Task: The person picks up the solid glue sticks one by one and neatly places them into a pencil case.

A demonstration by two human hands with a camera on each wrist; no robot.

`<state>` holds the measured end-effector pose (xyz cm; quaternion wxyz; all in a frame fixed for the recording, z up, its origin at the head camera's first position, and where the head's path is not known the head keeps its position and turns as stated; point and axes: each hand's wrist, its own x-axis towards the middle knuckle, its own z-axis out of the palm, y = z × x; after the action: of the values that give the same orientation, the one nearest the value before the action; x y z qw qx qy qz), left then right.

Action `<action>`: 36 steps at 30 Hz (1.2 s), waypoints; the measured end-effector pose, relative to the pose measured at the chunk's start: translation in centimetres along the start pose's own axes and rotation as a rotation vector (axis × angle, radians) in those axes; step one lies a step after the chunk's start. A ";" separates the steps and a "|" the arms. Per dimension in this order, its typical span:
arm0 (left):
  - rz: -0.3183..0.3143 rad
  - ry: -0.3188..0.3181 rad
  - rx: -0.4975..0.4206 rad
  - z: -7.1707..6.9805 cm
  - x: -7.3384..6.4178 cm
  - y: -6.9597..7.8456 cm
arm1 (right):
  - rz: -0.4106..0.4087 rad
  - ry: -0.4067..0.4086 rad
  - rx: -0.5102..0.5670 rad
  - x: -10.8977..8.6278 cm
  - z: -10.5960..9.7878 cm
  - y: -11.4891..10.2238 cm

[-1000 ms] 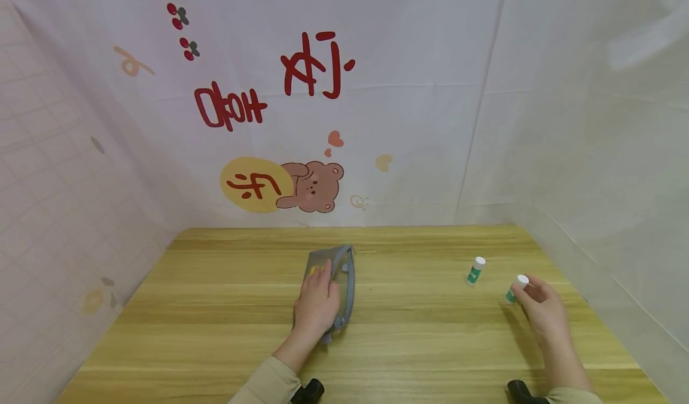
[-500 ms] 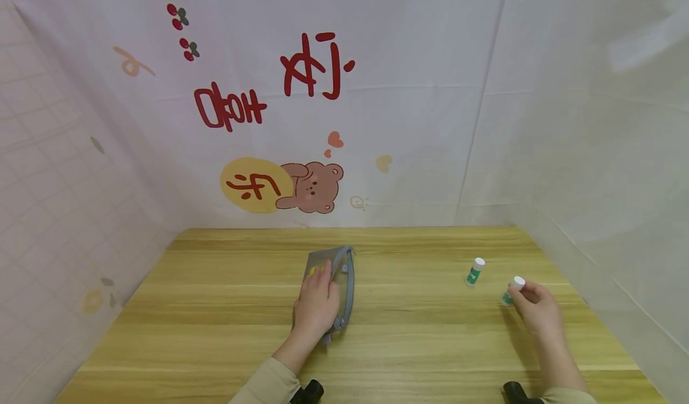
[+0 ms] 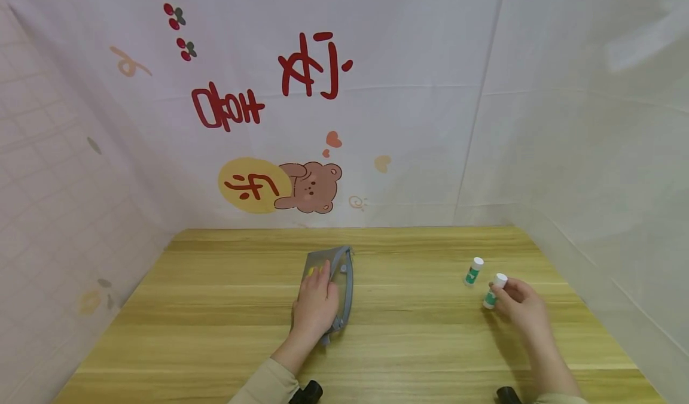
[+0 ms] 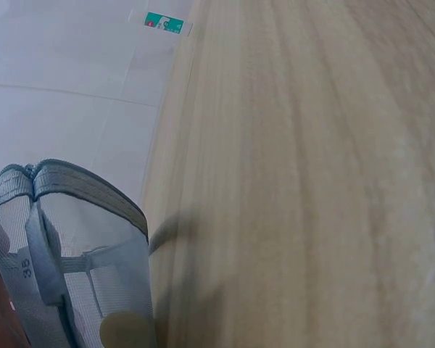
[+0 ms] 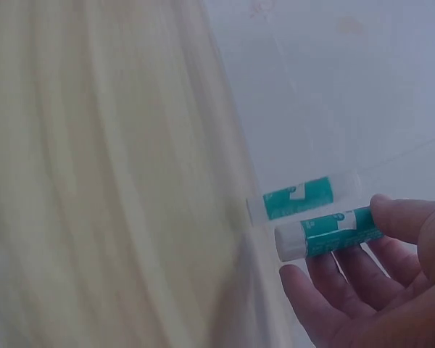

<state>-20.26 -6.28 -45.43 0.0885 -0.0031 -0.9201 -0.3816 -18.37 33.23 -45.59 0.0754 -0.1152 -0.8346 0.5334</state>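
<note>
My left hand (image 3: 314, 308) rests on a grey mesh zip pouch (image 3: 349, 287), its fingers stretched along the top. The pouch's right side bulges, and a yellow patch shows near the fingertips. In the left wrist view, the pouch (image 4: 94, 250) has a grey zip edge and see-through mesh. Over at the right, my right hand (image 3: 524, 308) pinches a white and green glue stick (image 3: 490, 299) between thumb and fingers, cap end up. Just behind it, a matching glue stick (image 3: 473, 272) stands upright on the table. Both appear close together in the right wrist view, the held glue stick (image 5: 341, 232) nearer.
The wood-grain table (image 3: 409, 344) ends at a white printed cloth (image 3: 420, 122) behind, with cloth walls at left and right. Between the pouch and the glue sticks lies a stretch of bare tabletop. Black wrist straps (image 3: 307, 392) show at the bottom edge.
My right hand has moved left with the glue stick, bringing it nearer the standing one. My left hand and the pouch have stayed in place.
</note>
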 end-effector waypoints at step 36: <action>-0.001 0.002 0.013 0.1 0.1 -0.1 | -0.097 -0.185 0.111 -0.8 8.9 -4.4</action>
<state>-20.37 -6.26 -45.55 0.0895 -0.0018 -0.9225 -0.3755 -20.26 23.45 -45.34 0.0302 -0.0207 -0.8116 0.5830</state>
